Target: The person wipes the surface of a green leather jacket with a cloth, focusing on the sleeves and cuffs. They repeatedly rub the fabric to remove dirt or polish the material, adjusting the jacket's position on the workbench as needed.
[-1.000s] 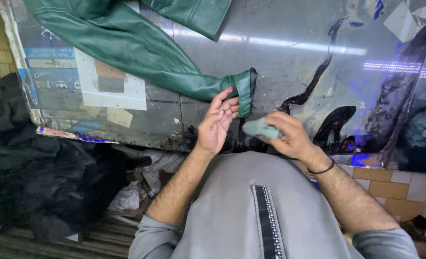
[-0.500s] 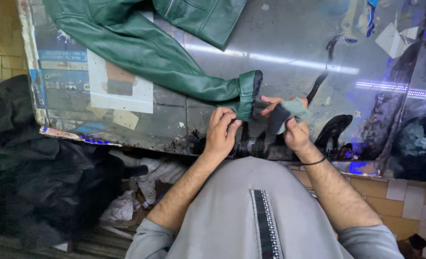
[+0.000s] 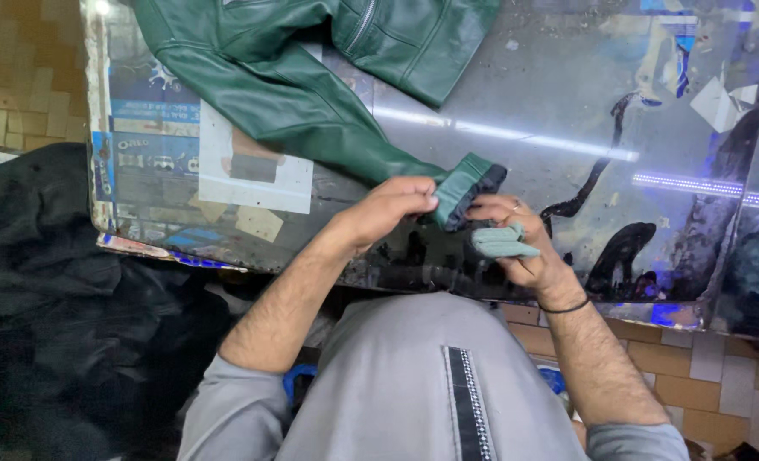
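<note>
A dark green leather jacket [image 3: 311, 94] lies spread on a glass-topped table [image 3: 567, 102], one sleeve stretching toward me. My left hand [image 3: 388, 213] pinches the sleeve cuff [image 3: 467, 188] at its left edge. My right hand [image 3: 520, 243] touches the cuff's dark open end with its fingertips and also holds a small folded grey-green cloth [image 3: 501, 242] against the palm. A black band sits on my right wrist.
Paper sheets and cards [image 3: 256, 175] lie under the glass at the left. Dark smears [image 3: 618, 248] mark the glass at the right. A heap of black garments [image 3: 72, 324] sits lower left, beside the table. Tiled floor shows at the far left and lower right.
Both hands rose from the table's near edge to the sleeve cuff. My left hand, open before, now pinches the cuff. My right hand kept the cloth and reached the cuff's opening.
</note>
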